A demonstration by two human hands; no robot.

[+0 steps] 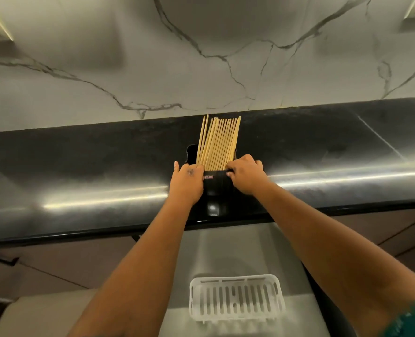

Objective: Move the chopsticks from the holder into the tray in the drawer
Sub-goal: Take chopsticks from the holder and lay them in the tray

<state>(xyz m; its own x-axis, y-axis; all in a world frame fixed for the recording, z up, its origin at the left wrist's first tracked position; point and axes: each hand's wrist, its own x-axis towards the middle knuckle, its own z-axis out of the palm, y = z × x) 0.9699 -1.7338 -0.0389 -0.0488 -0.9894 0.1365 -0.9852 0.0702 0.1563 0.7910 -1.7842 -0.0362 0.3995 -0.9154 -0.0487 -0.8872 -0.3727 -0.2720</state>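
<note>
chopsticks [218, 141] in holder [216, 188] | both hands at rim | tray [237, 297] below

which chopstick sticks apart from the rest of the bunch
The leftmost chopstick: a dark gap separates it from the other chopsticks, which stand packed side by side in the black holder.

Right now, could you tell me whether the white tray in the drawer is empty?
Empty: the white tray shows only bare slots, and the chopsticks all stand in the black holder.
</note>
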